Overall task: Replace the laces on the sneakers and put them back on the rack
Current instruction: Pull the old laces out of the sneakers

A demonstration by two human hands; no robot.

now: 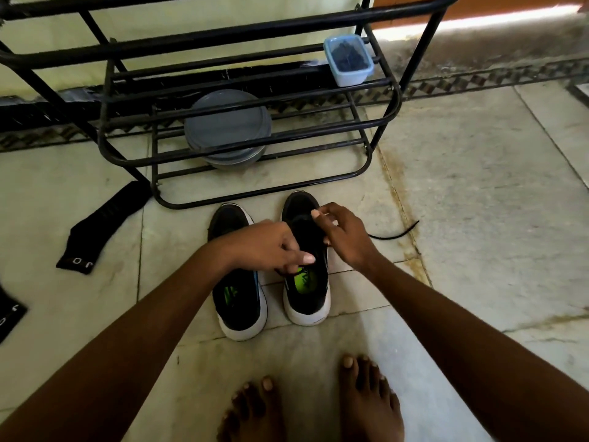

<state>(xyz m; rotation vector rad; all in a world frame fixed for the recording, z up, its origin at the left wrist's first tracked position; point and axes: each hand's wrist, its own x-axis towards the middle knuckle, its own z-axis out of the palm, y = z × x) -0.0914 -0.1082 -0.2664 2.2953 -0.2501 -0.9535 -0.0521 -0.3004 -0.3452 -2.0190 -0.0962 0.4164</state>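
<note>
Nearest, at the bottom edge: two bare feet point(318, 406) flat on the tiled floor point(478, 218), toes pointing away. Bare forearms point(134, 339) reaching forward from both lower corners, converging over the shoes.

Just beyond the toes: pair of black sneakers with white soles, on the floor, side by side, close but apart, heels toward the feet, toes toward the rack.
- Left sneaker point(239, 307): green insole showing, front part hidden under the left wrist.
- Right sneaker point(306, 291): green insole showing, both hands at its upper.

Left hand point(271, 247): reaches across the left sneaker to the mouth of the right one. Fingers point(302, 258) curled, thumb and forefinger pinched on a short dark strand, apparently one end of the lace.

Right hand point(342, 234): over the eyelet area of the right sneaker. Fingers point(318, 215) curled in, pinching the black lace point(390, 238). Free length trailing right across the floor, tip well apart from the shoe.

Left of the shoes: black sock point(102, 228) flat on the floor near the rack's foot. Second sock point(9, 314) cut off by the left edge.

Farther: black metal rack point(382, 122) standing on the floor, just beyond the sneaker toes. Stack of grey round lids point(228, 129) (or plates, cannot tell) behind its lower rails. Pale blue tub point(349, 60) with dark contents on a higher rail, right end.
</note>
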